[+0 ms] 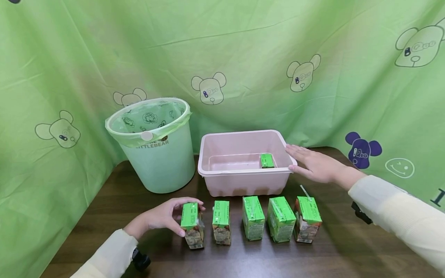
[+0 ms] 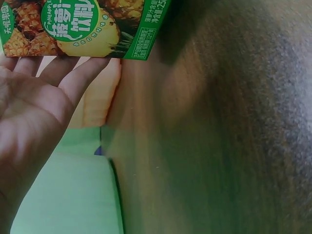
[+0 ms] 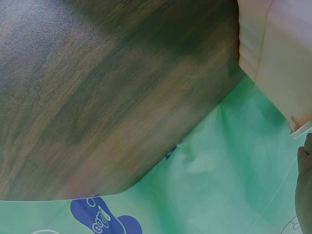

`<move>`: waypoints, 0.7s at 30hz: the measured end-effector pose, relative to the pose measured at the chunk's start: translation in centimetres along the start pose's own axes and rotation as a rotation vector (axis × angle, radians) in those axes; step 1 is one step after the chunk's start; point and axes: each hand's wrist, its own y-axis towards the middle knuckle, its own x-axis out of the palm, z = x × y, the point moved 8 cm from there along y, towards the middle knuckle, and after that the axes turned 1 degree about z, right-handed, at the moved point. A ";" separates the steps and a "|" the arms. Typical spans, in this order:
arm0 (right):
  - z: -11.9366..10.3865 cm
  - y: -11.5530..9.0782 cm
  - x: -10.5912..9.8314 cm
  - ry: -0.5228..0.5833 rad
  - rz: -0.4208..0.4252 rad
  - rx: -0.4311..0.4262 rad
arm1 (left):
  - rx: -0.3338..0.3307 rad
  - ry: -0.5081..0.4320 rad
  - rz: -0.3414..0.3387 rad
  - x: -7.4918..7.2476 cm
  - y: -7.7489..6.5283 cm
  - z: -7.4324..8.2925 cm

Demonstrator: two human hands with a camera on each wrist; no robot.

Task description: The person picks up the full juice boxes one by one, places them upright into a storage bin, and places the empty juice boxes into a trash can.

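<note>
At the left end of a row of juice boxes, my left hand [image 1: 166, 216] grips a pineapple juice box [image 1: 192, 224] between thumb and fingers. Its pineapple print and green label face the left wrist view, where the fingers [image 2: 73, 80] reach behind the carton [image 2: 83, 29]. My right hand [image 1: 316, 164] rests on the right rim of a pink plastic bin [image 1: 240, 181], its fingers fairly straight along the edge. One green-topped juice box [image 1: 267, 160] lies inside the bin, toward its right end. Only the edge of the right hand [image 3: 304, 185] shows in the right wrist view.
Right of the held carton stand several more juice boxes, including a narrow one [image 1: 221, 222] and one with a raised straw [image 1: 307, 220]. A green trash bucket [image 1: 161, 162] with a liner stands left of the bin. Green printed cloth [image 1: 243, 46] hangs behind the wooden table [image 1: 111, 204].
</note>
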 end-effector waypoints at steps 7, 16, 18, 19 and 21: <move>0.1 0.0 0.0 0.003 0.006 0.000 | 0.021 -0.007 0.014 -0.2 -0.2 1.3; 0.1 0.0 0.0 0.002 0.006 -0.002 | 0.044 0.055 0.031 -0.5 -0.1 3.8; 0.1 0.1 0.0 0.003 0.007 -0.004 | 0.055 0.064 0.038 -0.7 0.0 4.3; 0.1 0.1 0.0 0.003 0.007 -0.004 | 0.059 0.067 0.042 -0.8 0.0 4.6; 0.1 0.1 0.1 0.003 0.009 -0.004 | 0.072 0.079 0.043 -1.0 0.1 5.2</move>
